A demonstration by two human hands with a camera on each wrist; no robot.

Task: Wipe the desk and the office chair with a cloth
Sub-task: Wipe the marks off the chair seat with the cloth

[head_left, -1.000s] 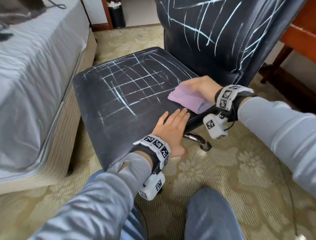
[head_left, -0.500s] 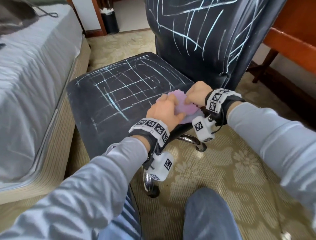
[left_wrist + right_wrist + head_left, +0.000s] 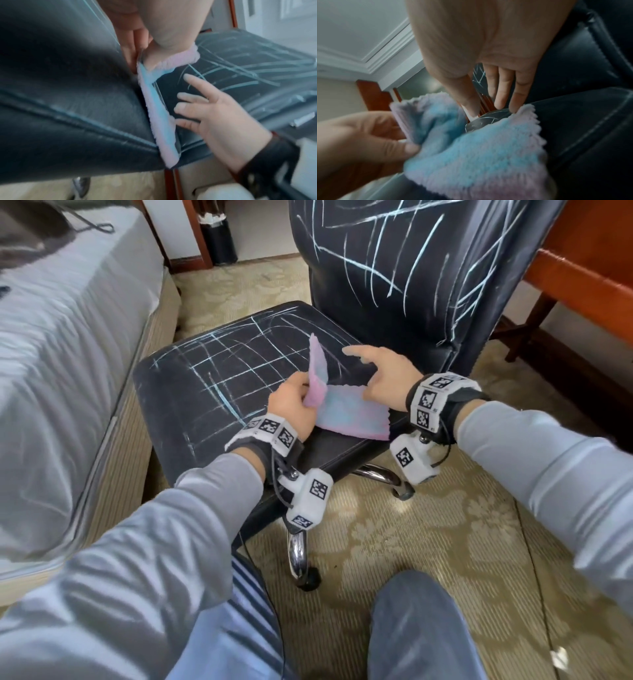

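A black office chair seat [image 3: 212,395] and its backrest [image 3: 394,268] are streaked with pale blue chalk lines. A pink cloth [image 3: 346,416], stained blue, lies on the seat's near right part. My left hand [image 3: 303,392] pinches the cloth's left edge and holds one flap upright. The left wrist view shows that pinch [image 3: 149,54] on the cloth [image 3: 159,115]. My right hand [image 3: 376,378] hovers over the cloth's right side with straight, spread fingers. One of its fingers [image 3: 183,123] touches the cloth's edge. In the right wrist view its fingertips [image 3: 513,106] meet the cloth [image 3: 479,155].
A bed [image 3: 68,337] with grey sheets runs along the left, close to the seat. A red-brown wooden desk [image 3: 582,278] stands behind the chair at right. A black bin [image 3: 219,237] is at the back. The chrome chair legs [image 3: 298,549] and my knee [image 3: 418,628] are on patterned carpet.
My left hand left the seat, took the cloth's left edge and raised a flap. My right hand, earlier pressed on the cloth, has lifted and opened its fingers.
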